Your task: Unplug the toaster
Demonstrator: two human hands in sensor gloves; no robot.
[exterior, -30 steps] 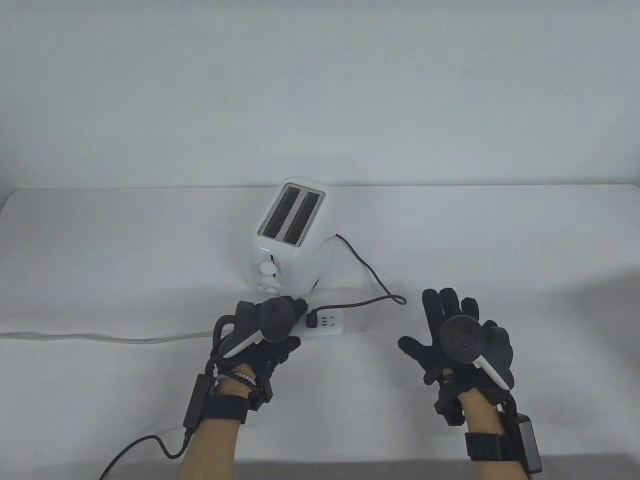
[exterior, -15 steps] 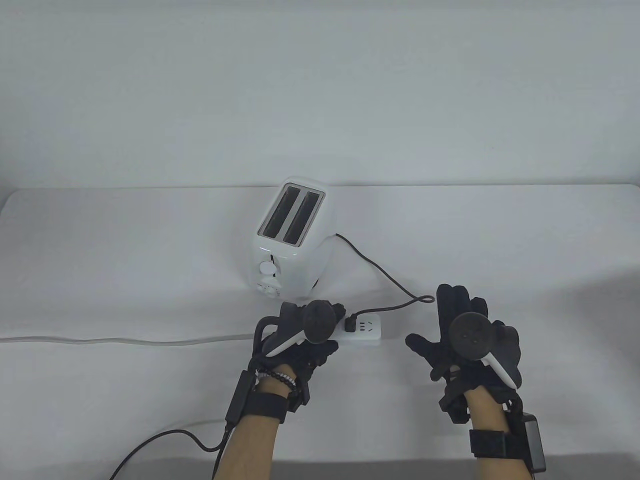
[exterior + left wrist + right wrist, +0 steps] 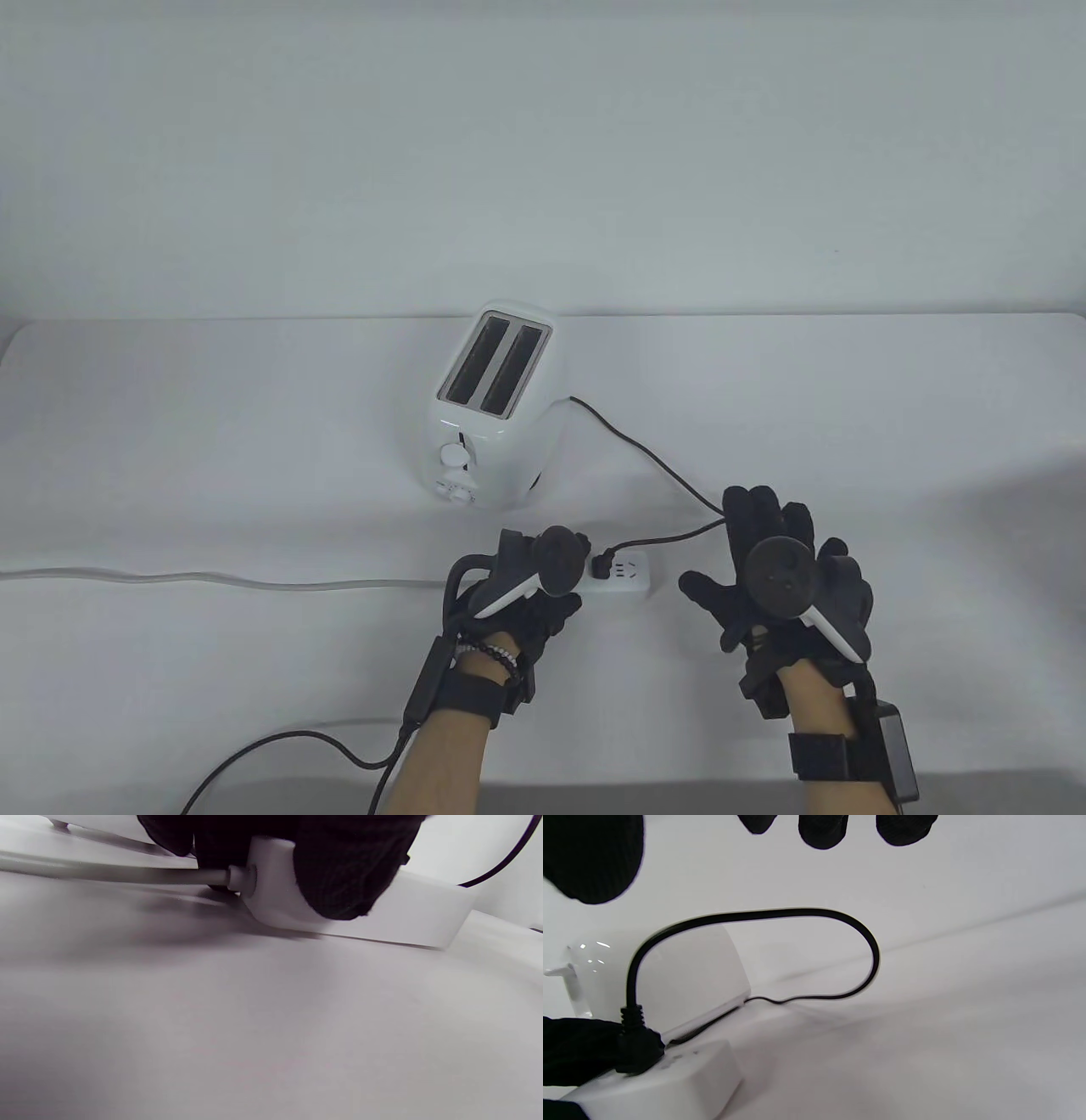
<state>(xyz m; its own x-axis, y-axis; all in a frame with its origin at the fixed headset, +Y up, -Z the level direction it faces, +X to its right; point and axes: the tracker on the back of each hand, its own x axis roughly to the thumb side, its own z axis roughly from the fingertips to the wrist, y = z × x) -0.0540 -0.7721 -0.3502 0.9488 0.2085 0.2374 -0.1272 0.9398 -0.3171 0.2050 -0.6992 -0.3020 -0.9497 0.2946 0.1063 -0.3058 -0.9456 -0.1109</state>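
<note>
The white two-slot toaster stood upright near the middle of the table, and its black cord ran from its right side forward in a loop to a black plug seated in the white power strip just in front of the toaster. The plug was in its socket, so the task was not yet done.

The left hand lay over the left end of the power strip. In the left wrist view its grip was closed around that end, gloved fingers wrapped over the top and near side where the grey supply cable enters the housing. The right hand was beside the right end of the strip, apart from it, its grip open with fingers spread and holding nothing; the right wrist view showed the fingertips above the cord loop, touching neither cord nor plug.

The step in hand looked like bringing the right hand across to the plug while the left steadied the strip. To do it well, the left hand probably had to press the strip firmly down on the table, since the strip is light and would likely lift with the plug. The right hand would best pinch the plug's moulded body low down, not the cord or its ribbed strain relief, and pull straight out along the pins without rocking. Tugging the cord risked dragging the toaster or straining the wire.
</note>
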